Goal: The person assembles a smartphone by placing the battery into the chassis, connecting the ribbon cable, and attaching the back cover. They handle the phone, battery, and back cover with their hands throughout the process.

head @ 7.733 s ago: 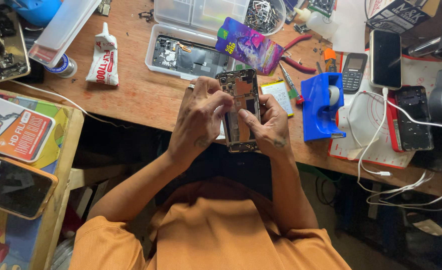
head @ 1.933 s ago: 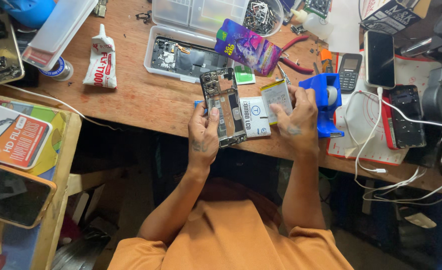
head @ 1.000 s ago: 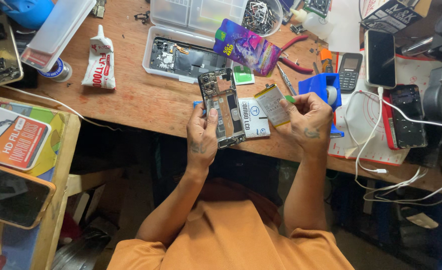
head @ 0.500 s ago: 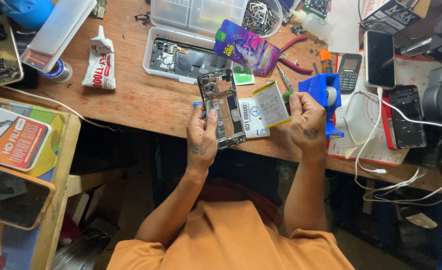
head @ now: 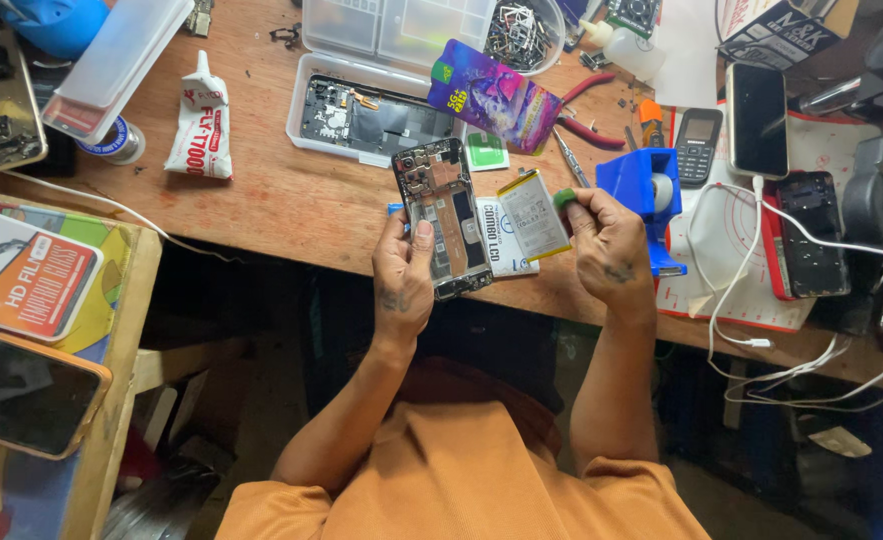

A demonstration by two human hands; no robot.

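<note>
My left hand (head: 402,277) grips an opened phone (head: 443,214) with its back cover off, held upright over the front edge of the wooden bench (head: 291,205); the thumb lies on its bare inner frame. A white and yellow phone battery (head: 533,214) is lifted beside the phone, pinched at its upper right corner by my right hand (head: 611,245). A small green tab shows at those fingertips. A white packet (head: 501,240) lies on the bench under both.
A clear tray with a phone back part (head: 366,117), a purple pouch (head: 495,97), a white glue tube (head: 199,122), red pliers (head: 588,128), a blue tape holder (head: 643,190), a small keypad phone (head: 699,147), other phones and white cables (head: 761,260) crowd the bench. Boxes lie on a side shelf (head: 31,290).
My right hand has lifted the battery off the bench by the phone and turned it up beside the phone. My left hand keeps the phone nearly still.
</note>
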